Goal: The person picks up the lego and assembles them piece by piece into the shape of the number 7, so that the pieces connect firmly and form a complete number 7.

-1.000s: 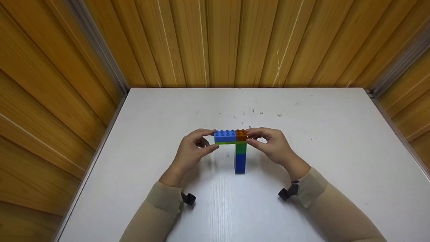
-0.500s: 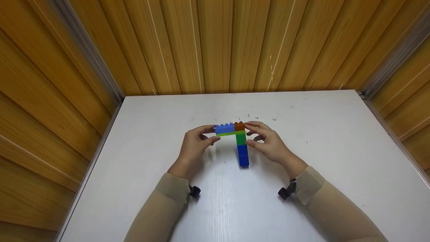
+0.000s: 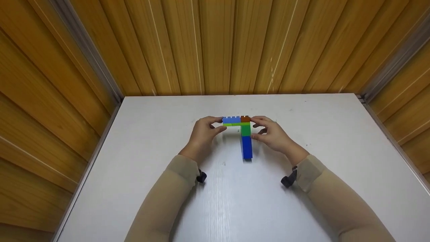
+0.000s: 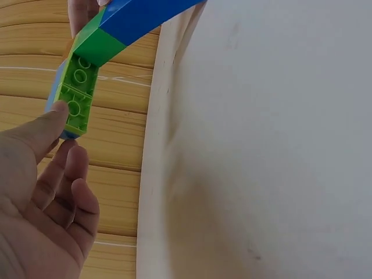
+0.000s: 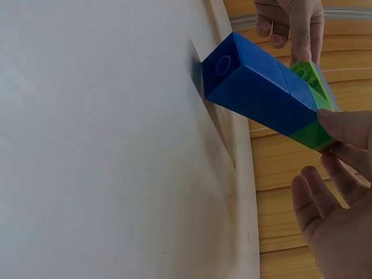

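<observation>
An upside-down-L toy brick structure hangs tilted over the white table [image 3: 147, 134], its hollow underside showing in the right wrist view. Its top arm has a light blue brick [image 3: 231, 119] and an orange-brown brick [image 3: 245, 119] over a lime green layer [image 4: 75, 107]. Below the right end, a green brick [image 3: 246, 130] sits on two dark blue bricks [image 5: 261, 84]. My left hand [image 3: 203, 132] pinches the arm's free end between thumb and fingers. My right hand [image 3: 273, 134] grips the other end, thumb near the green and dark blue joint, a finger at the orange-brown brick.
Wood-patterned panels [image 3: 215, 47] rise behind the table's far edge and along both sides. Small dark camera mounts [image 3: 287, 181] stick out at both wrists. Faint marks dot the tabletop.
Both hands have carried the brick structure away from me and slightly right. It has tilted, so the studs show less from above. The right thumb has slid down from the orange-brown brick.
</observation>
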{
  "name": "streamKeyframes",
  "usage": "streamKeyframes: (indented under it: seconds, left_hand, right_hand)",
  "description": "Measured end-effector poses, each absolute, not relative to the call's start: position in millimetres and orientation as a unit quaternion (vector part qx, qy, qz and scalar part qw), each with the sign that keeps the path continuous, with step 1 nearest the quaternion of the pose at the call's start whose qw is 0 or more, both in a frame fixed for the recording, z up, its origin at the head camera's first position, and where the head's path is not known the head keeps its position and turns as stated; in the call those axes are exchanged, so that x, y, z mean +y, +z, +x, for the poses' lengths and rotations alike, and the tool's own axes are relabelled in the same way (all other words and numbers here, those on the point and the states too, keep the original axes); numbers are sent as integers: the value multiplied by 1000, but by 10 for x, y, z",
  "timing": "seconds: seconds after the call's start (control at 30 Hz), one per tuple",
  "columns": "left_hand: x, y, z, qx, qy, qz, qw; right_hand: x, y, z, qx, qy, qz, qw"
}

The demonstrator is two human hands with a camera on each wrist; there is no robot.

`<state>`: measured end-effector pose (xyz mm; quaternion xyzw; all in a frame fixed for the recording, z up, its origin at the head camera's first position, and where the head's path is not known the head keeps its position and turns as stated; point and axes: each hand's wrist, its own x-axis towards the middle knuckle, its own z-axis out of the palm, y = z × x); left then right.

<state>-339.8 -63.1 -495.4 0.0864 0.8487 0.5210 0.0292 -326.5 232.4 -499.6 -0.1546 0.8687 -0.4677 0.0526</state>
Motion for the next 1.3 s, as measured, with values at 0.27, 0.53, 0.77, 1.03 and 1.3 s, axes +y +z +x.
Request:
streamKeyframes:
  seconds: [0.27,0.53,0.77,1.03,1.3]
  left_hand:
    - [-523,-5019,-3488,838,538,49,83]
    - [-448,-5087,-3584,848,521,36,91]
    - [-416,-5113,-3664,845,515,-1,143]
    - [-447,-5129,-3735,857,491,11,158]
    - [-646,-5091,-3709,864,471,37,175]
  right_hand:
    - [2408,-5044,-3384,868,-470,-134,87]
    - [2437,-5068,-3462,877,-454,-102,121]
    - [2443,-5088,-3492,891,-420,-95,145]
    - [2434,-5113,-3528,897,-403,-92,156]
    - [2510,-5083,-3497,898,-394,-92,173]
